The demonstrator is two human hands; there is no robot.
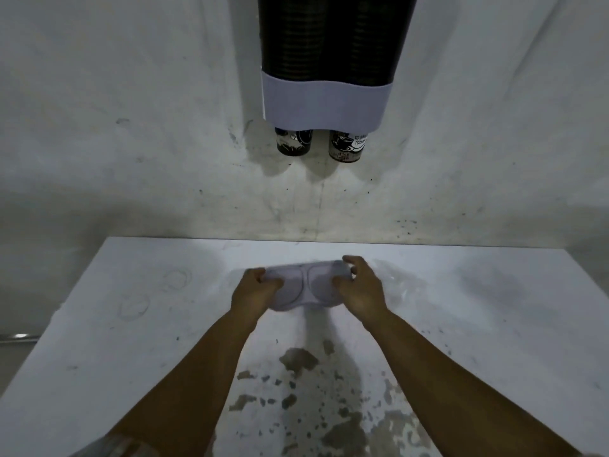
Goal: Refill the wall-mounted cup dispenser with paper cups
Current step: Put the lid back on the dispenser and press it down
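1. Over the white table (131, 324), both hands hold a pale lid (308, 286) with two round recesses side by side; it looks like the dispenser's cover, motion-blurred
2. Left hand (255, 291) grips the lid's left end, fingers curled round the edge
3. Right hand (361, 288) grips the lid's right end, thumb on the near side and fingers curled over the far edge
4. Hands sit apart, one at each end of the lid, forearms reaching in from the bottom of the view
5. Cup dispenser (324, 97) hangs on the wall (131, 127) above and behind the table: two dark tubes, pale band at the bottom
6. Stacked cups show through both tubes
7. Two printed paper cups poke out below the band, left cup (294, 142) and right cup (347, 146), side by side, not touching
8. Crumpled clear plastic wrap (400, 285) lies on the table just right of the right hand
9. Table paint is chipped near the front edge, brown patches showing
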